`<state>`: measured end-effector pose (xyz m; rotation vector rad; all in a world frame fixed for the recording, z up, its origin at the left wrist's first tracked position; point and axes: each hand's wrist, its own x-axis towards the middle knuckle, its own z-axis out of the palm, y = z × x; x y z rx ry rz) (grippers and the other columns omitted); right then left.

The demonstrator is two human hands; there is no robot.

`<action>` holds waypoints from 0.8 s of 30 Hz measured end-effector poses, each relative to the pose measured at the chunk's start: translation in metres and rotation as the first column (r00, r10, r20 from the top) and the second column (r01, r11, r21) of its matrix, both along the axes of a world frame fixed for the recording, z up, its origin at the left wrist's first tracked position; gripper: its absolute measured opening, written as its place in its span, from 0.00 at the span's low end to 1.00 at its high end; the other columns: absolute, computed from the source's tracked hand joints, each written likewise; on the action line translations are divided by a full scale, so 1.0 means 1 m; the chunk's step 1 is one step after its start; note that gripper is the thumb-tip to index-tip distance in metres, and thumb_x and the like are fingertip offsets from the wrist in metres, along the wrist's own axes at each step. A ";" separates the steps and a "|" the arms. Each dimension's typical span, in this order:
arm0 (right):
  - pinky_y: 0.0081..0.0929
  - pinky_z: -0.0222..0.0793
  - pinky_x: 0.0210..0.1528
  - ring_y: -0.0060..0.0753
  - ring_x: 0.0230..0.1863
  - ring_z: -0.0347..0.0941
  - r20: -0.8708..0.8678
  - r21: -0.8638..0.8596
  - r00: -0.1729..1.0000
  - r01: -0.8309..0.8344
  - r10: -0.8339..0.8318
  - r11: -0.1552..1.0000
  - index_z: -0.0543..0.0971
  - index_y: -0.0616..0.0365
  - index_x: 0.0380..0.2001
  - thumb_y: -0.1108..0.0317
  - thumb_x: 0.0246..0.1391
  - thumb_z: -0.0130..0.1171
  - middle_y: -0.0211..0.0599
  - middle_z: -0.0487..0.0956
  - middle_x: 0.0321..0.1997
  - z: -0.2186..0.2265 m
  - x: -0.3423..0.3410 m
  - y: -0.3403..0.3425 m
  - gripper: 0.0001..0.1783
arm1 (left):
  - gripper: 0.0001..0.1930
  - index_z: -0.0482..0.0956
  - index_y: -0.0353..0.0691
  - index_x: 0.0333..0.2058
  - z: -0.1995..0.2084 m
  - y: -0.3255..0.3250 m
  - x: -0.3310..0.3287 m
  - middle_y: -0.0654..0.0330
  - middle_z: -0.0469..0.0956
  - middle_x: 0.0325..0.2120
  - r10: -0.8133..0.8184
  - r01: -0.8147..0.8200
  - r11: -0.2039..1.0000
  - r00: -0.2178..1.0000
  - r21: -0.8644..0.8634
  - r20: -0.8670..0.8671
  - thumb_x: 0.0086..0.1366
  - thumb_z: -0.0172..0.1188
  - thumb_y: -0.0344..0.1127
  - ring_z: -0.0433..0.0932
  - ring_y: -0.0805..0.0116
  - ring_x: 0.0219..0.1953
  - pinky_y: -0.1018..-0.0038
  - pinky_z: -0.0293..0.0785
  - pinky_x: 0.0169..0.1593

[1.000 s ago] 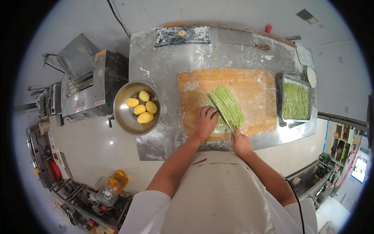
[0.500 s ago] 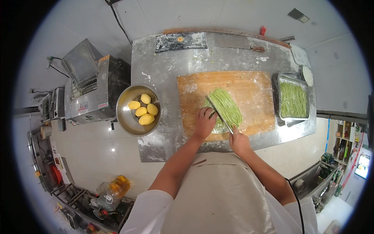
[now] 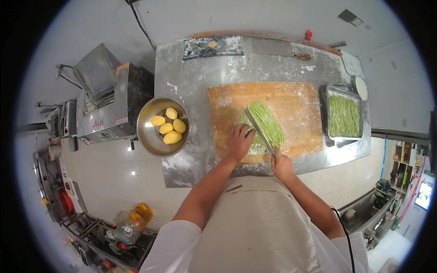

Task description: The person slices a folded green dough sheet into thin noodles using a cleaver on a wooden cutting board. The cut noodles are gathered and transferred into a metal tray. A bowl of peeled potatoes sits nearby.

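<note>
On the floured wooden board [image 3: 296, 113] lies a folded sheet of green dough [image 3: 257, 146], with a bundle of thin green noodle strands [image 3: 268, 122] to its right. My left hand [image 3: 240, 142] presses on the dough's left part with bent fingers, close to the blade. In my right hand [image 3: 283, 164] is the handle of a long kitchen knife [image 3: 260, 129]. Its blade slants from far left to near right, between the uncut dough and the strands, the broad side partly showing. Some of the dough under my left fingers is hidden.
A steel bowl [image 3: 144, 141] of peeled potatoes [image 3: 172, 137] stands at the table's left. Right of the board is a metal tray [image 3: 328, 93] of green noodles [image 3: 343, 116]. A steel machine [image 3: 107, 113] stands beyond the bowl. The metal table [image 3: 191, 82] is dusted with flour.
The knife has shifted slightly right, away from my left fingers, and its blade has tilted to show more of its side. My right hand moved with it; my left hand stays on the dough.
</note>
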<state>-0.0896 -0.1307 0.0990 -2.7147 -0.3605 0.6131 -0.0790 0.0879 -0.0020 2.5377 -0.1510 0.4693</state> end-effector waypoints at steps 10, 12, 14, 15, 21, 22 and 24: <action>0.60 0.77 0.35 0.68 0.30 0.80 -0.094 0.014 0.996 0.011 -0.010 1.000 0.68 0.59 0.45 0.64 0.67 0.55 0.60 0.81 0.25 0.011 -0.004 0.000 0.12 | 0.14 0.86 0.50 0.44 0.002 0.003 0.003 0.61 0.76 0.51 -0.002 0.002 1.000 1.000 0.011 -0.001 0.58 0.67 0.33 0.70 0.56 0.61 0.53 0.65 0.68; 0.61 0.76 0.34 0.68 0.29 0.80 -0.087 0.022 0.996 0.008 -0.006 1.000 0.68 0.60 0.45 0.64 0.67 0.55 0.59 0.81 0.24 0.007 -0.002 0.001 0.12 | 0.14 0.86 0.50 0.44 0.001 0.004 0.003 0.61 0.76 0.51 -0.006 0.006 1.000 1.000 0.013 0.000 0.57 0.67 0.33 0.70 0.57 0.61 0.53 0.65 0.68; 0.60 0.76 0.33 0.68 0.28 0.80 -0.066 0.021 0.998 0.006 -0.004 1.000 0.68 0.61 0.44 0.64 0.67 0.55 0.59 0.80 0.24 -0.002 0.001 0.005 0.12 | 0.14 0.86 0.50 0.44 0.002 0.004 0.003 0.61 0.76 0.51 -0.008 0.008 1.000 1.000 0.020 0.006 0.57 0.67 0.33 0.70 0.57 0.61 0.53 0.65 0.68; 0.60 0.76 0.32 0.68 0.27 0.80 -0.045 0.017 0.999 0.004 -0.003 1.000 0.68 0.61 0.44 0.64 0.67 0.55 0.59 0.80 0.24 -0.010 0.005 0.011 0.12 | 0.14 0.86 0.50 0.44 0.002 0.003 0.001 0.61 0.77 0.51 -0.011 0.011 1.000 1.000 0.022 -0.007 0.57 0.67 0.33 0.71 0.57 0.61 0.53 0.65 0.68; 0.59 0.75 0.32 0.67 0.28 0.79 0.014 0.019 1.000 0.004 -0.004 1.000 0.69 0.59 0.43 0.63 0.68 0.55 0.60 0.80 0.23 -0.018 0.013 0.022 0.11 | 0.13 0.85 0.50 0.43 0.006 0.002 0.005 0.61 0.77 0.50 0.004 -0.004 0.999 1.000 0.036 0.003 0.57 0.68 0.33 0.72 0.56 0.59 0.53 0.66 0.66; 0.59 0.75 0.32 0.67 0.28 0.80 0.025 0.016 1.000 0.001 -0.002 1.000 0.69 0.59 0.43 0.64 0.68 0.55 0.60 0.80 0.23 -0.016 0.016 0.023 0.11 | 0.13 0.85 0.50 0.43 0.006 0.002 0.005 0.61 0.78 0.50 0.005 -0.005 0.999 1.000 0.041 0.015 0.58 0.68 0.33 0.72 0.56 0.59 0.53 0.67 0.66; 0.59 0.76 0.32 0.67 0.27 0.80 0.011 -0.004 1.000 -0.014 0.014 1.000 0.70 0.61 0.42 0.63 0.67 0.56 0.60 0.80 0.23 -0.005 0.023 0.025 0.12 | 0.13 0.86 0.50 0.43 0.005 0.001 0.008 0.61 0.78 0.49 0.006 -0.007 0.999 1.000 0.048 0.027 0.59 0.68 0.33 0.72 0.56 0.59 0.53 0.67 0.66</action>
